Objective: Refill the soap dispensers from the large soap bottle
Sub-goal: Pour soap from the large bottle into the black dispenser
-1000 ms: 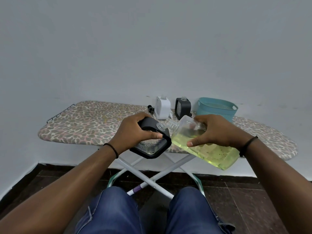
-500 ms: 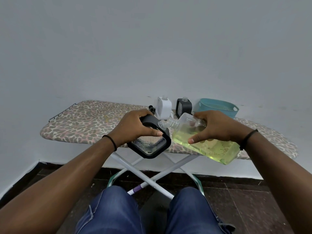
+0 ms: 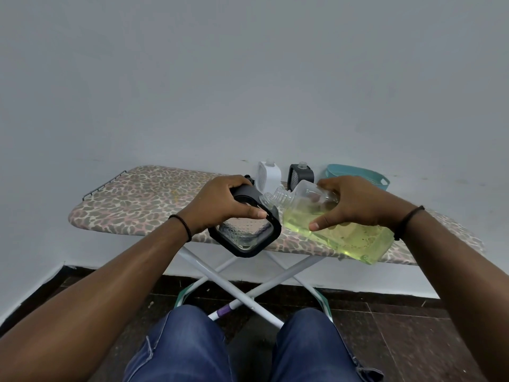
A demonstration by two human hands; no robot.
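The right hand (image 3: 355, 205) has raised the large soap bottle (image 3: 338, 230) level; the left hand (image 3: 220, 205) grips the black dispenser (image 3: 248, 232), pour seemingly paused

The left hand (image 3: 220, 205) perhaps hides the black dispenser's (image 3: 246, 232) opening.

You hold a clear bottle (image 3: 338, 230) of yellow-green soap beside a black-framed dispenser (image 3: 248, 230). Behind them on the leopard-print tabletop (image 3: 143, 202), tan, grey and pink, stand a white dispenser (image 3: 268, 175), a black one (image 3: 300, 176) and a teal basket (image 3: 360, 176). Your jeans (image 3: 179, 348) are blue.
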